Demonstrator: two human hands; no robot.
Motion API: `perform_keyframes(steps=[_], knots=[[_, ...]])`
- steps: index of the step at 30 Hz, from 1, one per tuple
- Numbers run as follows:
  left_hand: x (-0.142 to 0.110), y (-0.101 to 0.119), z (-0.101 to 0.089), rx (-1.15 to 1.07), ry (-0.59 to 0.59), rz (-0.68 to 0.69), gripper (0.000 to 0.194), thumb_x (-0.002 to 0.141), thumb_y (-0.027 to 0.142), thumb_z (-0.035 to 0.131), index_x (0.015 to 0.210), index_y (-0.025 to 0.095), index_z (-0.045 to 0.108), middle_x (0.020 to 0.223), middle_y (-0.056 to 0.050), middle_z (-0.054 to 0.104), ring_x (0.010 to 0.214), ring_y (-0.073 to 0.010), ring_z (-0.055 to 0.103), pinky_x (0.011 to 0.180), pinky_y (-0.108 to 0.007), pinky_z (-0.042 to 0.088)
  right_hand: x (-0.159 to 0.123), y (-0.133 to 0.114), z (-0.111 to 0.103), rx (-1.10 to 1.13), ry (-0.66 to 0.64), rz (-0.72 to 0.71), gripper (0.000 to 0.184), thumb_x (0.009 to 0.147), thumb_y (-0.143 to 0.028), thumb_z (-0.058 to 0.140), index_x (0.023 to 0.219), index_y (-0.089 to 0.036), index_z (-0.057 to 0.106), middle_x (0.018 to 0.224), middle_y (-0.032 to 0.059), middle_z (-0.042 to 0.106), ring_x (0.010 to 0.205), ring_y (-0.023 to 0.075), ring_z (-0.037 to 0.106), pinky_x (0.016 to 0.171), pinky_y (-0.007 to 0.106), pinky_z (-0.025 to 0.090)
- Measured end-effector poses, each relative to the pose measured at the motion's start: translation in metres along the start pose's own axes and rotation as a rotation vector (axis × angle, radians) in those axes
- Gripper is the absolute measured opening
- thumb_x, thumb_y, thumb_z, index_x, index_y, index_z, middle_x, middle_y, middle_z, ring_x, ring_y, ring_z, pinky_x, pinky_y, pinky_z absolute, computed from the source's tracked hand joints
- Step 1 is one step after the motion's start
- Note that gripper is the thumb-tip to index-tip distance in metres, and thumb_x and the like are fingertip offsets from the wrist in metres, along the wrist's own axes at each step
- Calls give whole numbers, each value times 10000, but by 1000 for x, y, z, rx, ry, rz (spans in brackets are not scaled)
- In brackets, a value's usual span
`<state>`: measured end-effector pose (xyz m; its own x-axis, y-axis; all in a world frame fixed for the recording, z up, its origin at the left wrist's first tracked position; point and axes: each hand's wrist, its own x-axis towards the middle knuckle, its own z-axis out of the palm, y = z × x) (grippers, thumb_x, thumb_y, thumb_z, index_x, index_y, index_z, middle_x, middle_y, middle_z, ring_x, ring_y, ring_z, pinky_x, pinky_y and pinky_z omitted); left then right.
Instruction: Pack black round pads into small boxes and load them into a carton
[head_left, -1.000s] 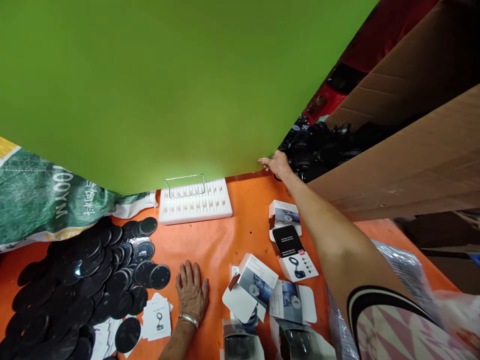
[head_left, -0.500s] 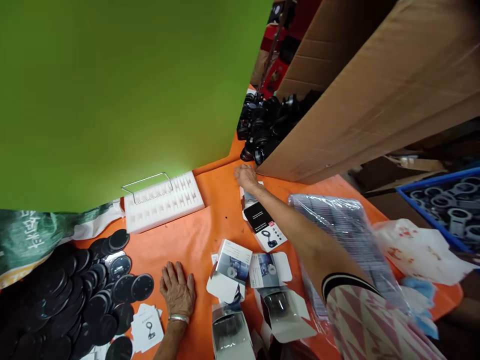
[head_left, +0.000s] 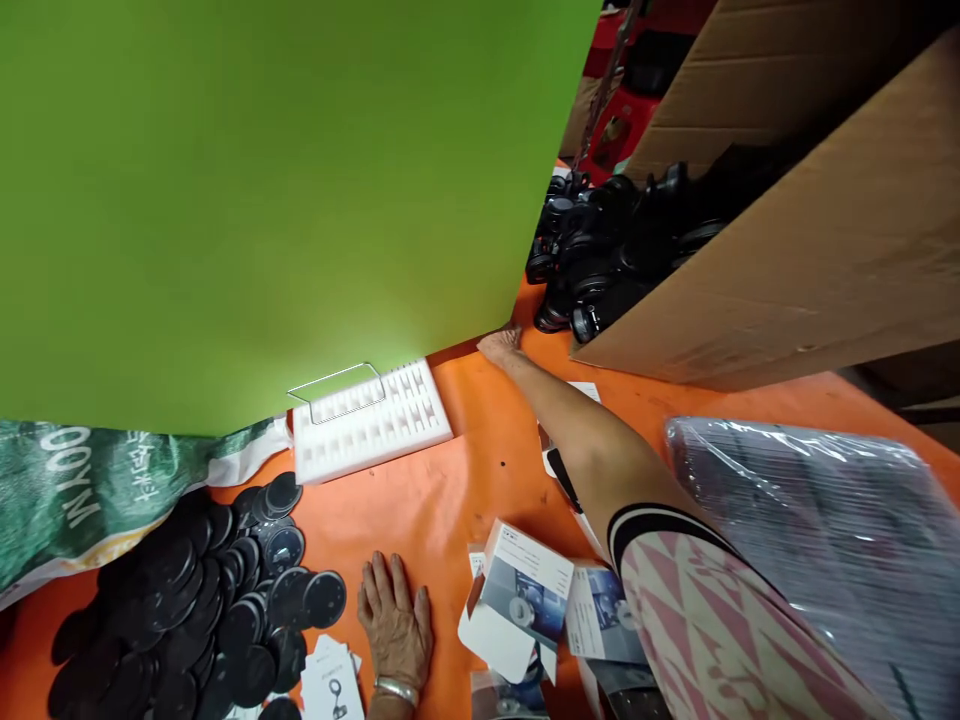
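Note:
My left hand [head_left: 397, 620] lies flat on the orange tabletop with its fingers stretched out; nothing is in it. To its left are a stack of white printed cards [head_left: 331, 680] and a heap of black discs [head_left: 217, 600]. My right hand [head_left: 501, 343] reaches far forward to the bottom right corner of the green panel [head_left: 300, 200]. Its fingertips are partly hidden at the panel's edge, so I cannot see whether they hold anything. Just right of it, a pile of black mounts [head_left: 600, 250] lies against a cardboard box. Printed cartons [head_left: 525, 595] stand between my arms.
A white slotted foam block [head_left: 375, 425] with a wire frame [head_left: 337, 390] sits below the panel. At right are the large cardboard box [head_left: 810, 260] and a plastic-wrapped stack of flat items [head_left: 810, 540]. A green printed bag [head_left: 90, 490] lies at left.
My right hand has moved left, from beside the black pile to the panel's corner, and my forearm now covers part of the cartons. The view has shifted; my left hand stays flat.

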<state>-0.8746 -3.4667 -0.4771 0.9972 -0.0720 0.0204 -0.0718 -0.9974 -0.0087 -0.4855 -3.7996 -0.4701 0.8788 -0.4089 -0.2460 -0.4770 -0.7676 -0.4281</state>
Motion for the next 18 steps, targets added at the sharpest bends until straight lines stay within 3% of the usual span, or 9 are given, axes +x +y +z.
perform_keyframes(steps=[5,10,15,18], knots=[[0,-1,1,4,-8,-8,496,928,279,385,1314,38,581,1468,-223,436,1457,-347,206,1124,-529,268,0,11,-4,-73,103,112,480,901,-312,520,1356,-161,523,1431,185,460,1268,329,365,1011,470,325],[1,-1,-2,-6,-26,-10,501,926,294,390,1313,44,586,1468,-219,437,1443,-350,240,1124,-520,271,-16,18,-14,-174,69,172,445,918,-122,383,1334,-53,523,1463,238,382,1249,286,410,1009,422,345],[3,1,-5,-10,-16,-3,520,934,306,372,1314,19,580,1455,-245,439,1413,-379,279,1104,-542,282,-51,30,-36,-287,-73,76,332,914,-136,443,1157,-65,658,1326,233,520,1228,285,488,986,383,372],[5,2,-7,-23,-47,-23,529,929,316,383,1326,19,569,1464,-245,428,1417,-382,272,1116,-544,263,-64,31,-54,-352,-212,6,200,839,-133,594,981,-77,723,1101,223,655,1132,328,582,1000,462,339]])
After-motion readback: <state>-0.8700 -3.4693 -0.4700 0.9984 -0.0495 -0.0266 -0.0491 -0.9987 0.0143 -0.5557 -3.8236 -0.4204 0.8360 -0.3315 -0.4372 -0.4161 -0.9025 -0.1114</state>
